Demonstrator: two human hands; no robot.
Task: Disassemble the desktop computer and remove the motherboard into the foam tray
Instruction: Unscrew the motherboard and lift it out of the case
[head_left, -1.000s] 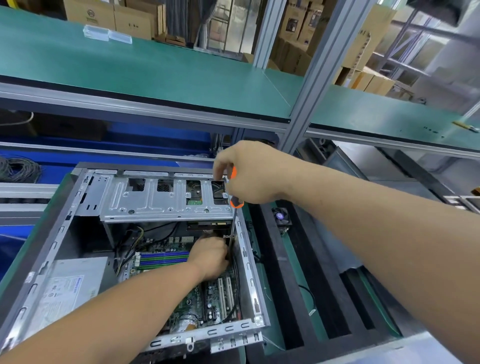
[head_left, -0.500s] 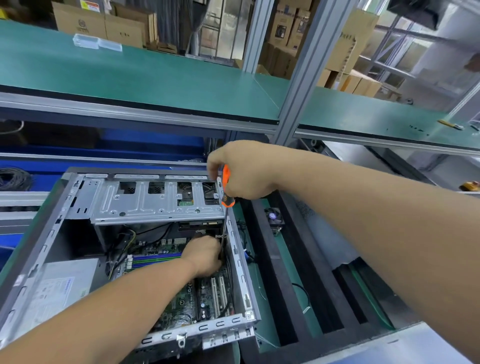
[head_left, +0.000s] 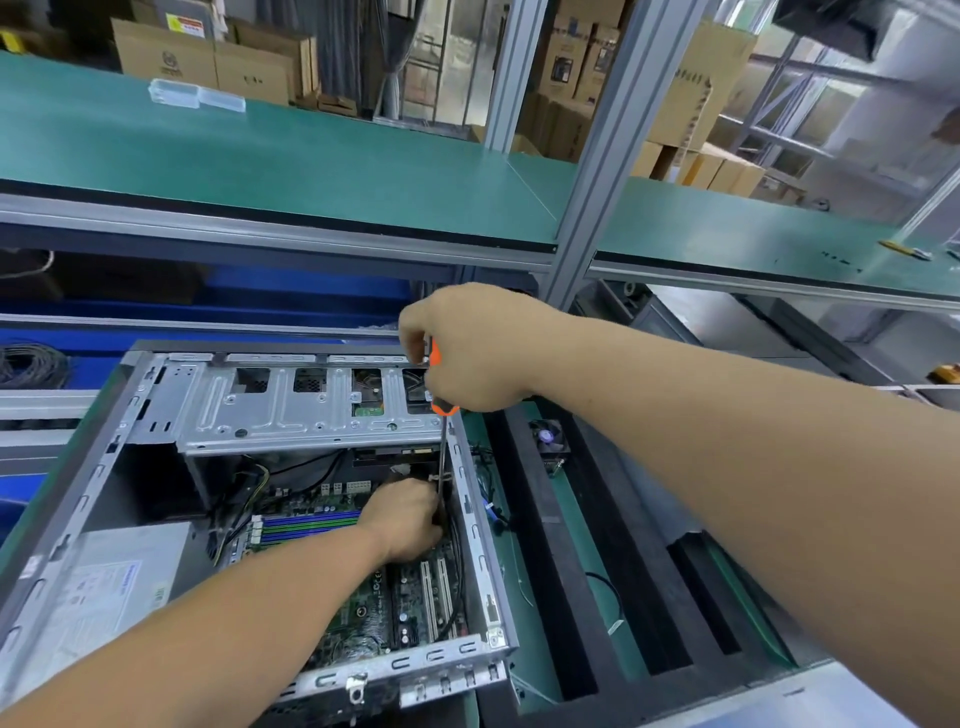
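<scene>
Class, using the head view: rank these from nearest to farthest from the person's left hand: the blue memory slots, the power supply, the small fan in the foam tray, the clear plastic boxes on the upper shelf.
From the left hand:
1. Memory slots, just beside it.
2. Small fan, outside the case, rightward.
3. Power supply, case's left corner.
4. Clear plastic boxes, upper shelf, far back.

Open computer case (head_left: 483, 551): access from above only; sheet-metal walls bound all four sides.
Drive cage (head_left: 311, 410): roofs the far end of the case; only a low gap beneath it.
Power supply (head_left: 104, 587): fills the near-left corner.
Motherboard (head_left: 363, 613): middle and right bay, uncovered from above; loose cables (head_left: 249, 488) cross its far-left edge.
Left hand (head_left: 410, 519) and screwdriver (head_left: 441, 447) shaft: occupy the far-right corner beside the wall.
Foam tray (head_left: 550, 571): right of the case, slots open upward; a small fan (head_left: 548, 436) sits at its far end.
Green shelf (head_left: 260, 156): overhangs the far side.
</scene>
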